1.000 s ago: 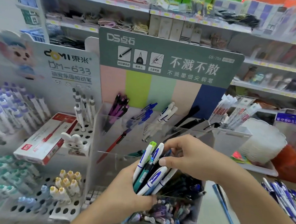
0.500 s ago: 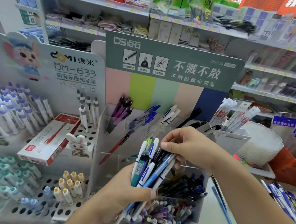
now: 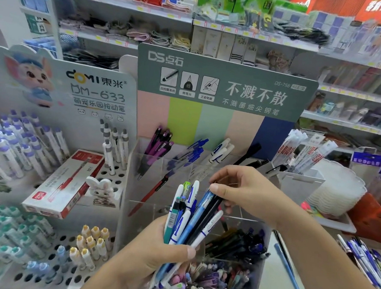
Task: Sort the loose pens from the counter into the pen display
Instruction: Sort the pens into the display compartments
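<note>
While gripped, pens (image 3: 189, 220) fan upward.

Pens held before the tiered pen display (image 3: 206, 167)
A bundle of pens (image 3: 187, 220) is gripped in the left hand (image 3: 151, 256); its tops are pinched by the right hand (image 3: 244, 190).

Bright, even shop lighting, no hard shadows anywhere. Soft shadow only under left hand (image 3: 154, 251) and inside clear pen display (image 3: 197, 167). Acrylic walls catch faint whitish glare. Wide-angle lens bends shelves (image 3: 236, 33) at top, stretches corners. Background merchandise soft, smeary, right edge worst. Loose pens (image 3: 365, 255) at right rim blurred. Green header sign (image 3: 224, 84) sharp, text readable. Colours slightly washed, compression mush in far detail.
</note>
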